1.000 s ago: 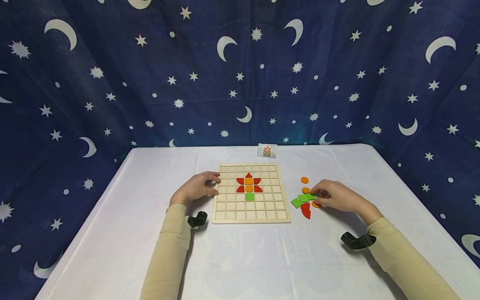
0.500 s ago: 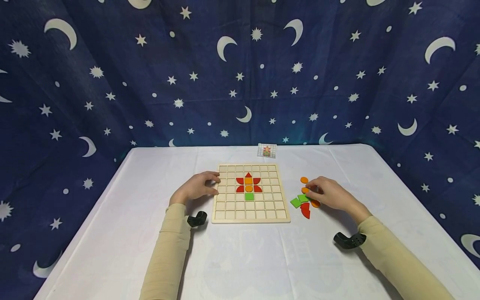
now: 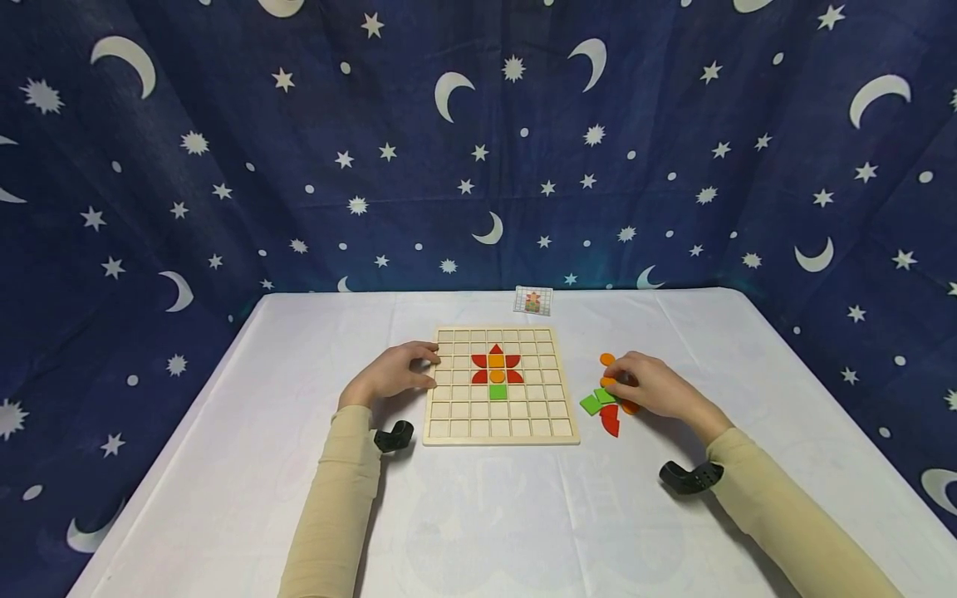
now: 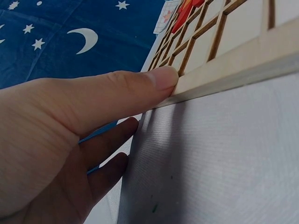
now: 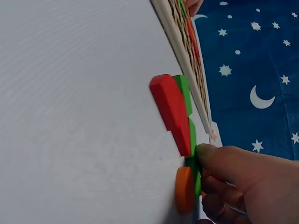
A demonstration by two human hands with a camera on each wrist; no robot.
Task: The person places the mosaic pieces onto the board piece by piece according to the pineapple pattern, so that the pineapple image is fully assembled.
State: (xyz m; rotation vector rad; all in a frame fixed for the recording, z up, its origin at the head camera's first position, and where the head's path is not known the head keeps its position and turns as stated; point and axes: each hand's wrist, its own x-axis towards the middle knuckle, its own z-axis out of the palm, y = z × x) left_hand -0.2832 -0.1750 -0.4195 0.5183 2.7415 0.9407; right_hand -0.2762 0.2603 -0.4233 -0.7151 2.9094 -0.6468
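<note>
My left hand (image 3: 390, 374) rests at the left edge of a wooden grid board (image 3: 449, 432). In the left wrist view its thumb (image 4: 164, 78) lies on the board's rim, the other fingers loosely extended beside it. On the board, red pieces (image 3: 512, 361), an orange square (image 3: 496, 361), an orange disc (image 3: 497, 376) and a green square (image 3: 498, 392) form a flower. To the board's right, my right hand (image 3: 658, 386) pinches a loose orange disc (image 3: 607, 382) between thumb and forefinger, close over the loose green squares (image 3: 591, 404). Its palm hides part of the pile.
Red quarter-circle pieces (image 3: 611, 421) lie nearest me in the pile, with another orange disc (image 3: 607, 359) at its far end and one (image 5: 185, 190) by the right hand. A pattern card (image 3: 533, 301) lies behind the board. A starry blue curtain (image 3: 396, 208) surrounds the white table.
My right hand has shifted left over the pile, covering a green square, and the orange disc at its fingertips has moved slightly towards me. The left hand and board have stayed still.
</note>
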